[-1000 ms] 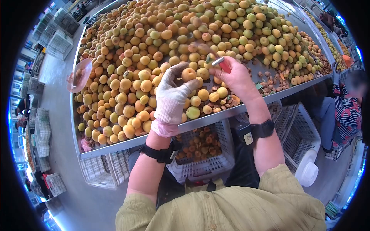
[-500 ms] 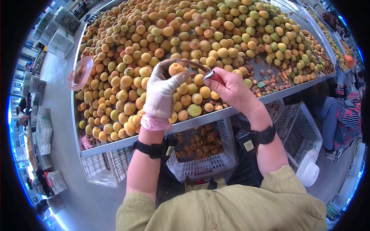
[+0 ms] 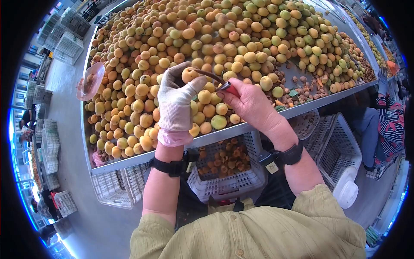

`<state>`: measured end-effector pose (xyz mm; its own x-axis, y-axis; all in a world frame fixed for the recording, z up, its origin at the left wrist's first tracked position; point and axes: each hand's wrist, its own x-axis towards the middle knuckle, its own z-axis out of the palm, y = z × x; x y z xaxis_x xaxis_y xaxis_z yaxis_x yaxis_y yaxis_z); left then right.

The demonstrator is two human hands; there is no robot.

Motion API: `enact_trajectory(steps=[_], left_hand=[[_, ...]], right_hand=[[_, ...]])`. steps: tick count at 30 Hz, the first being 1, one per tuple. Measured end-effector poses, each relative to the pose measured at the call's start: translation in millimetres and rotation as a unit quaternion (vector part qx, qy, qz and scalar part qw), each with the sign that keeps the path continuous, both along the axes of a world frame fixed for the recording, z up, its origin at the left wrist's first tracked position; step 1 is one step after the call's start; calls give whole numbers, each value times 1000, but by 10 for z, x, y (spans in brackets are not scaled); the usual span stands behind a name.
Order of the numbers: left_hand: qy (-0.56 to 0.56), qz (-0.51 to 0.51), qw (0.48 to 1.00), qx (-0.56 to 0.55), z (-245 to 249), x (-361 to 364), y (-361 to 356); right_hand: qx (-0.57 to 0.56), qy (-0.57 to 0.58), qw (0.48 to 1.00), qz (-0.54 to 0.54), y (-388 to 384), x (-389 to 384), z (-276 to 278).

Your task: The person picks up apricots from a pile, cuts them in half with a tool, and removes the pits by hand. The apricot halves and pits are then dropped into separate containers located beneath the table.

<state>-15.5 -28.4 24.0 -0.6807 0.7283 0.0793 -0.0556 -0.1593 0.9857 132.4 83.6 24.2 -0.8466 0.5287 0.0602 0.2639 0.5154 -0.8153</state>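
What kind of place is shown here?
Likely a fruit-processing workshop: a long metal table heaped with apricots, white crates of halves under it, and a gloved left hand holding an apricot while the right hand holds a knife to it.

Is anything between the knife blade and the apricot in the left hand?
Nothing visible does. The knife in the right hand reaches the apricot directly, pinched by the gloved left hand above the pile.

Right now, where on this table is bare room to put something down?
One patch only: grey metal to the right of the right hand, between the apricot heap and the table rim, though pits litter it. Elsewhere apricots lie packed up to the rim, also under the left hand.
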Motion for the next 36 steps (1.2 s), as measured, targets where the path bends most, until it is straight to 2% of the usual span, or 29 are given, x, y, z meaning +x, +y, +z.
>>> enact_trajectory(steps=[2,7,9,13,15,17,19,20,23,26,28,31,32,35,36], left_hand=[[-190,-18,979,74,-17,38,16],[-218,-91,966,102,50,75,-28],[-286,-110,946,106,-12,42,-68],[-321,-74,935,134,-26,126,-55],[-290,-65,945,133,-56,77,-36],[-207,-80,969,112,-55,-11,-64],[-205,-81,969,111,-54,-46,-100],[-188,-73,975,97,-34,-51,-121],[-173,-56,980,86,-3,-13,-116],[-208,-71,965,140,-47,82,-60],[-385,-72,905,166,-45,195,-8],[-336,-101,919,181,-124,131,37],[-225,-112,959,127,-62,70,37],[-186,-112,970,104,-52,53,13],[-237,-111,955,139,-106,98,36]], right_hand=[[40,16,999,-15,-49,-33,-15],[58,-24,998,-7,69,-8,51],[52,-39,998,-1,34,-18,38],[35,14,999,8,-131,-116,-72],[24,19,1000,-7,-205,-153,-104],[0,43,999,-7,-264,-180,-126],[-138,117,983,28,-301,-177,-101],[-164,90,982,32,-273,-157,-43],[-138,59,987,59,-133,-73,91],[-143,74,986,37,-222,-84,21],[-137,96,986,17,-294,-127,-39],[-72,66,995,-21,-260,-157,-28],[-89,64,994,4,-174,-126,-4],[-90,27,995,31,-136,-106,30],[-75,73,994,-6,-248,-168,-77]])
